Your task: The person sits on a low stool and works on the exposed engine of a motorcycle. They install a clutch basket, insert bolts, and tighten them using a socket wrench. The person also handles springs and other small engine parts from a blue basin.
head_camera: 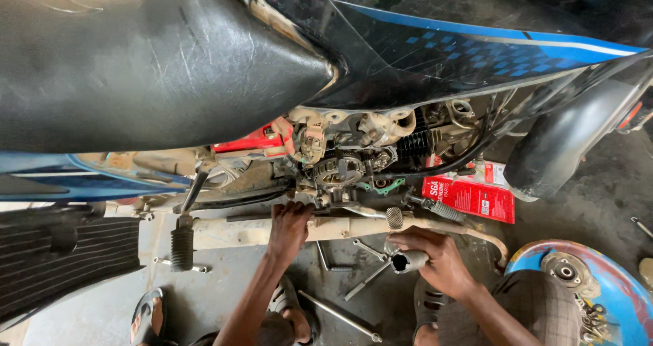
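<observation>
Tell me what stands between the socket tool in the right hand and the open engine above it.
The pale exhaust pipe and a knurled footpeg cross between the right hand, gripping the socket tool, and the open engine.

Left hand (289, 225) raised, right hand (435, 257) clenched

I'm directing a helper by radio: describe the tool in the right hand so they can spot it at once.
Start at the open engine under the black motorcycle seat, then drop to the floor below it. The right hand grips a short metal socket tool. Unlike the thin spanners and rods lying nearby, it is stubby, with a dark hollow end.
</observation>
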The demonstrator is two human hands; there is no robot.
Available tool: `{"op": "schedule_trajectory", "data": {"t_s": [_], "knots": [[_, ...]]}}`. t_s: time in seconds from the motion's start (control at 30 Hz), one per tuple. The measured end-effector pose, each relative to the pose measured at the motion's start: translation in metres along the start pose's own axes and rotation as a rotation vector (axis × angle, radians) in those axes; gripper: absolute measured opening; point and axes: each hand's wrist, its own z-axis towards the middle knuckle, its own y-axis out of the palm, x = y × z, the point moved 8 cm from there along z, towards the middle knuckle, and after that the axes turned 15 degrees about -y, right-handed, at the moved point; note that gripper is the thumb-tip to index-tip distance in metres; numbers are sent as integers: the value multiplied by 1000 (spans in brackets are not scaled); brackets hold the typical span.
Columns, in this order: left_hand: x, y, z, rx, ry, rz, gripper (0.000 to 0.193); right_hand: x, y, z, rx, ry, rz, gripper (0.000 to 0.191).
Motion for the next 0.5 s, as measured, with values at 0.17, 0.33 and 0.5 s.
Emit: {"op": "schedule_trajectory", "data": {"t_s": [0.17, 0.33, 0.5], "knots": [[4, 6, 32, 5, -57, 70, 29, 7, 13, 1, -91, -37, -112, 73], [3, 9, 40, 57, -50, 62, 38, 14, 35, -4, -274, 35, -74, 78], [-8, 15, 35, 32, -80, -67, 32, 6, 38, -5, -257, -1, -13, 76]]}}
